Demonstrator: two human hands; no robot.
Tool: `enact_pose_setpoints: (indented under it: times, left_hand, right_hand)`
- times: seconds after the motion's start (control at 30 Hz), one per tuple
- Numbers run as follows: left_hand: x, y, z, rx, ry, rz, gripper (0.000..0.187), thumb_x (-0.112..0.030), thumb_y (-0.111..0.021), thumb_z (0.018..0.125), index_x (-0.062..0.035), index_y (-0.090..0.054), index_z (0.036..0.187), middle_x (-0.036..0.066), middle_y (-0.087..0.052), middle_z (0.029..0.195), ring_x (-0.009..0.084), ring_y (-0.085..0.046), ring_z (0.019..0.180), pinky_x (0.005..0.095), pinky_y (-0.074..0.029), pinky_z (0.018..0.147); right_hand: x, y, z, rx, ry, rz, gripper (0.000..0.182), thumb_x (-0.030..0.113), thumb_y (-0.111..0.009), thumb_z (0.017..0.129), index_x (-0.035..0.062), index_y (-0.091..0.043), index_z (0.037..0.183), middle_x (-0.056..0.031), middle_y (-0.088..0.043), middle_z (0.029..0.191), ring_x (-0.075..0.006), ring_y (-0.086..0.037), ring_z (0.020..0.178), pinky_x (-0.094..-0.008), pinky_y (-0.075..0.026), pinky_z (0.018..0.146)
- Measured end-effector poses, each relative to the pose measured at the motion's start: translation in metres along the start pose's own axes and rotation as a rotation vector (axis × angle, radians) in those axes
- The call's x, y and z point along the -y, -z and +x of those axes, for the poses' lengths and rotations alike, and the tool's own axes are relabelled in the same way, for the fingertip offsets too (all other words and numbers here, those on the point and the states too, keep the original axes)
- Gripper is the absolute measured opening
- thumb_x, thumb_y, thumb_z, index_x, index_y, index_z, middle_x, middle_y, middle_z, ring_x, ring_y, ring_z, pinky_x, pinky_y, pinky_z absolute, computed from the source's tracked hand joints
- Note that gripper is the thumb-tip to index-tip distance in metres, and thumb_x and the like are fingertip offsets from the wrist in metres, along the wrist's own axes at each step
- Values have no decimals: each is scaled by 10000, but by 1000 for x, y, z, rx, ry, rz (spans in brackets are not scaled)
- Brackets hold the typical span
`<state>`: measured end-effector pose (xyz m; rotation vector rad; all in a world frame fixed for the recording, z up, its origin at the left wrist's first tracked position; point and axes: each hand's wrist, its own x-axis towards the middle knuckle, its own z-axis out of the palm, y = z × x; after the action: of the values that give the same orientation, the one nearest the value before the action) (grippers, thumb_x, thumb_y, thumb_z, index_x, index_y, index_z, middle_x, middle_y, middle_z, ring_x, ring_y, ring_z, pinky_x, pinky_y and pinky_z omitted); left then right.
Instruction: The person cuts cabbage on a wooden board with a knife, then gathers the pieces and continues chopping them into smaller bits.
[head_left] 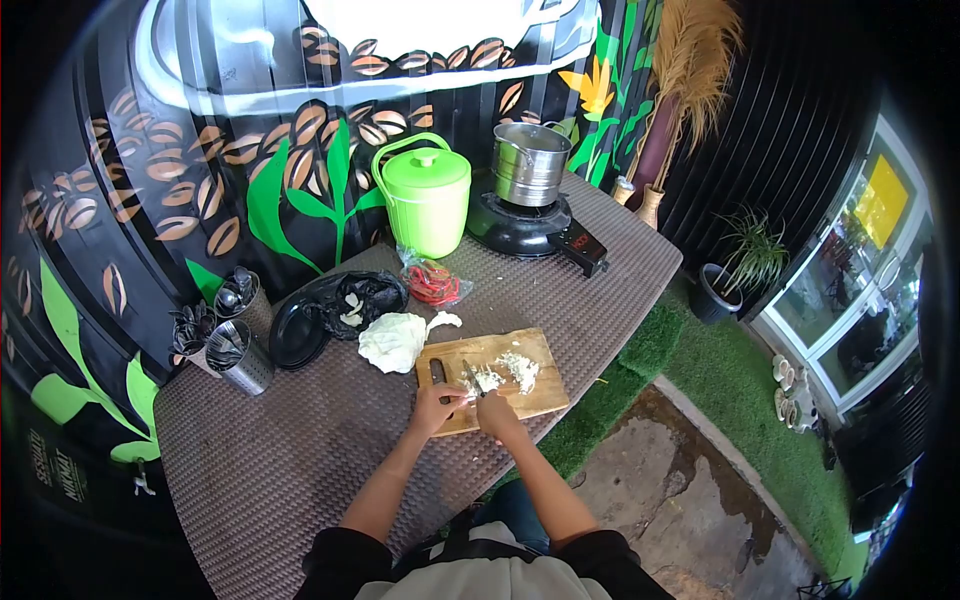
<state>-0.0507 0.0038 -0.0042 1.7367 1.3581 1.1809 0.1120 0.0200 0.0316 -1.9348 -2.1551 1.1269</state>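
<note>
Carefully, with the right hand (497, 412) closed on the knife (472, 377) and the left hand (436, 406) curled over the chopped cabbage (487, 379) mid-way along the cutting board (545, 395), best sliced in short strokes, fingertips tucked back from the blade.

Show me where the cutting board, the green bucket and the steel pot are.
cutting board (535, 398): head view, bare wood at its right end.
green bucket (430, 210): head view, front wall.
steel pot (527, 172): head view, side wall.
</note>
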Motion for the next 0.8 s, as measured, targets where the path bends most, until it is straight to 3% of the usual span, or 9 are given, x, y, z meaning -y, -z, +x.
enact_pose_setpoints:
  times: [0.07,0.23,0.27,0.5,0.57,0.6,0.7,0.73,0.8]
  left_hand:
    - [2,-4,0,-1,28,-30,136,-28,-697,764,-33,-730,896,118,-704,939,229,-673,881,311,-523,765]
    - [4,-12,-2,-86,-66,20,117,-4,-679,765,-15,-720,874,127,-701,906,244,-670,862,327,-522,759]
    - [4,-11,-1,-89,-64,21,117,-4,-679,765,-15,-720,874,127,-701,906,244,-670,862,327,-522,759]
    - [1,-13,-4,-70,-153,105,100,-22,-662,773,-3,-697,865,111,-689,889,254,-643,888,340,-508,779]
    - [1,-14,-5,-73,-145,116,97,-39,-663,778,-13,-699,865,101,-688,886,251,-639,894,340,-506,779]
    - [3,-14,-5,-94,-203,196,103,-43,-672,773,-25,-708,867,95,-695,890,246,-648,875,339,-514,762]
    - [4,-15,-8,-134,-284,358,106,-58,-685,766,-46,-720,866,78,-703,890,235,-653,859,338,-522,742]
    - [0,-14,-9,-157,-305,445,103,-69,-688,766,-56,-724,861,68,-704,886,229,-650,862,338,-522,740]
    - [-8,-13,-10,-164,-285,423,107,-67,-692,760,-59,-726,862,64,-704,882,225,-648,856,339,-522,736]
  right_hand:
    - [1,9,-7,167,26,13,579,339,-510,917,-98,-360,1267,-301,-619,1002,-419,-637,926,-451,-530,783]
    - [-6,-39,-30,-156,-73,131,481,333,-460,943,-74,-405,1194,-318,-604,1033,-445,-603,988,-495,-485,854]
    - [-7,-53,-34,-304,-32,81,416,306,-406,972,-90,-417,1099,-347,-612,892,-472,-623,874,-542,-489,763]
    - [9,-19,-23,-225,-71,39,373,276,-430,961,-65,-473,1106,-298,-617,1016,-415,-624,967,-506,-491,827]
    - [2,-1,-9,-25,118,33,328,183,-448,935,-120,-527,1031,-303,-623,979,-373,-664,874,-481,-544,691]
    - [16,23,-21,121,65,35,302,125,-477,896,-158,-554,969,-324,-618,945,-353,-679,782,-445,-553,539]
    - [3,18,-11,230,46,97,357,162,-467,921,-169,-509,1047,-342,-611,935,-383,-672,691,-404,-524,416]
    - [1,11,-14,230,46,97,357,162,-467,921,-169,-509,1047,-342,-611,935,-383,-672,691,-404,-524,416]
    - [-2,-17,-28,-126,71,208,447,270,-386,972,-166,-455,1044,-337,-610,789,-469,-634,721,-517,-515,648]
